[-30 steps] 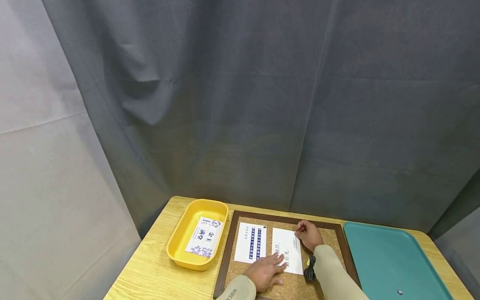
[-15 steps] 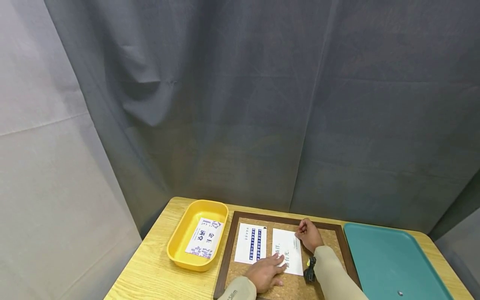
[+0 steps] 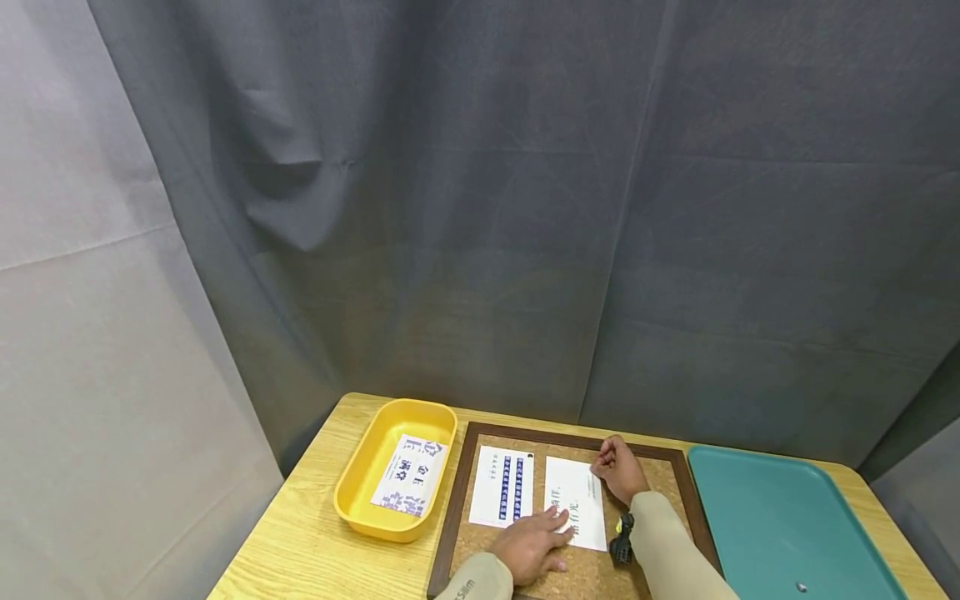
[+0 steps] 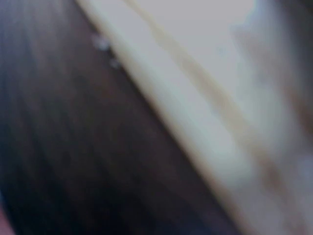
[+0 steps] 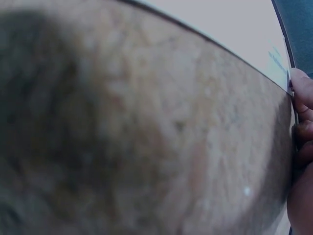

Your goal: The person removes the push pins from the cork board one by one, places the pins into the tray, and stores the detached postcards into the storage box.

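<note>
Touches a white card (image 3: 582,492) lying on a framed corkboard (image 3: 592,577)

Rests the left hand (image 3: 530,546) with spread, straight fingers on the card's near left part. Holds the right hand (image 3: 621,473) with curled fingers at the far right corner; cannot tell whether pinching anything.

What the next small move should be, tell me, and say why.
I'd probably press the right hand down at the right card's far right corner: its curled fingers are at that corner, and the left hand's fingers rest on the card's near left part, over the cork board. Whatever the right fingers may pinch is hidden.
</note>
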The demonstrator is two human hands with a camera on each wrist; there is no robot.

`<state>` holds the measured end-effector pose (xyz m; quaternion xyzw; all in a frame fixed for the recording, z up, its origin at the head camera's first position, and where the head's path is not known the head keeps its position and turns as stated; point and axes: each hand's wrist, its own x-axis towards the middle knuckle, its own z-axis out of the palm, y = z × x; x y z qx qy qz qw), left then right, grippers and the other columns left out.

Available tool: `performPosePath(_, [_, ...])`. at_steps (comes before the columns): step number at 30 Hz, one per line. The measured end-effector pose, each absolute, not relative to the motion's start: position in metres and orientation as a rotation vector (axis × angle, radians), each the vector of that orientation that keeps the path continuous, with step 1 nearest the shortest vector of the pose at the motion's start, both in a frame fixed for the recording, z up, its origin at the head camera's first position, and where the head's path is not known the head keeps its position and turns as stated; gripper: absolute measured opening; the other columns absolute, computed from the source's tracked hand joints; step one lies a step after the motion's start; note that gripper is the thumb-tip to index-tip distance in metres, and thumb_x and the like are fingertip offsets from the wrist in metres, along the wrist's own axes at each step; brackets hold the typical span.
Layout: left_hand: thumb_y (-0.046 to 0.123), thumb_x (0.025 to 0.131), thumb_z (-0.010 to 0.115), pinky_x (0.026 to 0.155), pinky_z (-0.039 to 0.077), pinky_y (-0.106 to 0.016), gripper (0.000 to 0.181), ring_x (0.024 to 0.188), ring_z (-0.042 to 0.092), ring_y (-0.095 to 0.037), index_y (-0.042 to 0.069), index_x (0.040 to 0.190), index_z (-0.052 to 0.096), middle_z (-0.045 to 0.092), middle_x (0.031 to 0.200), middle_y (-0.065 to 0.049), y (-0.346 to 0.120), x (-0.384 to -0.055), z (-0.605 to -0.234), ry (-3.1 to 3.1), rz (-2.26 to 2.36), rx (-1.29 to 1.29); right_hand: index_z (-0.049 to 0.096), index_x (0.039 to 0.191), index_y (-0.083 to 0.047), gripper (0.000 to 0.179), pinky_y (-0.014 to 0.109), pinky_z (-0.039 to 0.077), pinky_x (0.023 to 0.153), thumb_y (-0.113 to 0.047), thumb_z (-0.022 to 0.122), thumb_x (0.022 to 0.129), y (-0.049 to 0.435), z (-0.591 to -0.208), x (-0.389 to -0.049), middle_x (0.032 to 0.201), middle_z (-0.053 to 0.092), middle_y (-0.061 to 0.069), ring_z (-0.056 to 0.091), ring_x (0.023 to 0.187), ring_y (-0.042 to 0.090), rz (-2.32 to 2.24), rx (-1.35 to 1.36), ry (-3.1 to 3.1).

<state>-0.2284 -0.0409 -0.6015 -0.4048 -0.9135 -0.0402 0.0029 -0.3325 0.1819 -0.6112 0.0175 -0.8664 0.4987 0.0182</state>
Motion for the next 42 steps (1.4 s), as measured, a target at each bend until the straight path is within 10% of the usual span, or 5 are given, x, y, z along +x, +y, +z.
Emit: performPosePath(42, [0.049, 0.091, 0.053, 0.108, 0.034, -0.025, 0.056, 0.136, 0.040, -0.017, 0.020, 0.139, 0.053, 0.044, 0.148, -0.002, -0.039, -0.226, -0.603, -2.853, -0.150, -1.248, 0.051, 0.108, 0.007, 0.024, 0.023, 0.048, 0.065, 0.003, 0.065, 0.089, 0.201, -0.605, -0.308, 0.094, 0.061, 0.021, 0.055, 0.074, 0.009, 1.840, -0.094, -2.381])
